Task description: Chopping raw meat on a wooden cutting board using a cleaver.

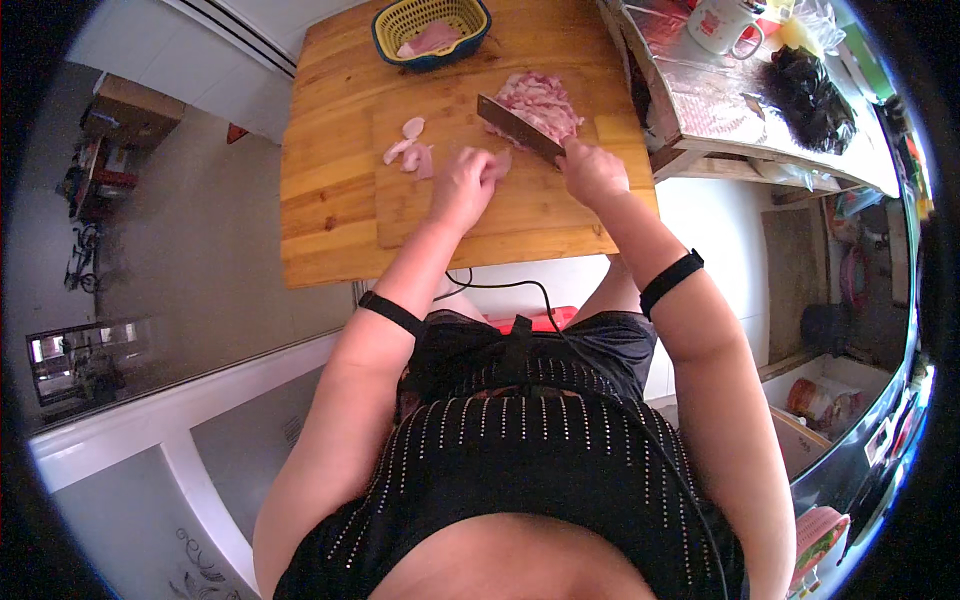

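Note:
My right hand (592, 171) is closed around the handle of a cleaver (519, 127), whose broad blade points up and left beside a heap of sliced raw meat (541, 103). My left hand (466, 184) pinches a thin pale piece of meat (501, 163) over the wooden cutting board (420, 217). Left of that hand, a few pale pink slices (417, 159) lie on the board. Farther back, a yellow plastic colander in a dark blue basin (381, 46) holds a larger piece of raw meat (431, 37).
The board rests on a wooden table (322, 187). At the right, a foil-covered bench (705, 97) carries a white mug (716, 28) and a black plastic bag (810, 101). A black cable (517, 283) runs below the table's front edge, across my lap.

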Tool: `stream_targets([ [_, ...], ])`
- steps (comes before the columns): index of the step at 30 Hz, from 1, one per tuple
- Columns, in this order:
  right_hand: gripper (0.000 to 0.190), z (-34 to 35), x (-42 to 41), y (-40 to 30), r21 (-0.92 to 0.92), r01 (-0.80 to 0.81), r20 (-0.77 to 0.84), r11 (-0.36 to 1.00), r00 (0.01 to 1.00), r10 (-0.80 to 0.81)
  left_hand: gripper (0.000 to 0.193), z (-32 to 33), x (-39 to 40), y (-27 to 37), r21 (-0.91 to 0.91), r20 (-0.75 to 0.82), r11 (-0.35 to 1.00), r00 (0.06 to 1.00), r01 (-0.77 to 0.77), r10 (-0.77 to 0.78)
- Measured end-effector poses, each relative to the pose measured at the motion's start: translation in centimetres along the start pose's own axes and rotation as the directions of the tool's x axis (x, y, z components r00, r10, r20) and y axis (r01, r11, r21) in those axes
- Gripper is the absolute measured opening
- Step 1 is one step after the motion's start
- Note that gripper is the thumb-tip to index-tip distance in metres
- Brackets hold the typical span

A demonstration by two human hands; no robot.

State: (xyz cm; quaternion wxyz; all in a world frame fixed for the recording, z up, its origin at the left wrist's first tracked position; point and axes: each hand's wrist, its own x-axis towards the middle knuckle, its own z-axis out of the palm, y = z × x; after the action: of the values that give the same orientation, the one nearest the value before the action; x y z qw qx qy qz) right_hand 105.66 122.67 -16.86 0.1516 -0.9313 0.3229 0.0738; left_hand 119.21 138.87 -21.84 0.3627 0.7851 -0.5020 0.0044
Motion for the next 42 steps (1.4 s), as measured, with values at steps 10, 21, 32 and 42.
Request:
stream_targets([
  [10,0.018,0.5,-0.9,-0.7,-0.078,0.056,0.038,0.995,0.998,-0.053,0.016,1.1,-1.4,1.0,0.208,-0.082,0.974,0.991,-0.085,0.104],
  [21,0.021,0.6,-1.6,-0.7,-0.033,0.056,0.051,0.998,0.997,-0.054,0.016,1.1,-1.6,1.4,0.184,-0.074,0.979,0.992,-0.091,0.106],
  [32,0.021,-1.1,-4.8,-1.6,0.004,0.153,0.081,0.988,0.985,-0.153,0.007,2.7,-1.9,-0.1,0.081,-0.214,0.995,0.974,-0.061,0.078],
  [42,0.018,-1.0,-5.6,-1.5,-0.213,0.164,0.179,0.963,0.976,-0.126,0.009,3.1,-2.0,-0.3,0.055,-0.221,0.996,0.972,-0.071,0.082],
])
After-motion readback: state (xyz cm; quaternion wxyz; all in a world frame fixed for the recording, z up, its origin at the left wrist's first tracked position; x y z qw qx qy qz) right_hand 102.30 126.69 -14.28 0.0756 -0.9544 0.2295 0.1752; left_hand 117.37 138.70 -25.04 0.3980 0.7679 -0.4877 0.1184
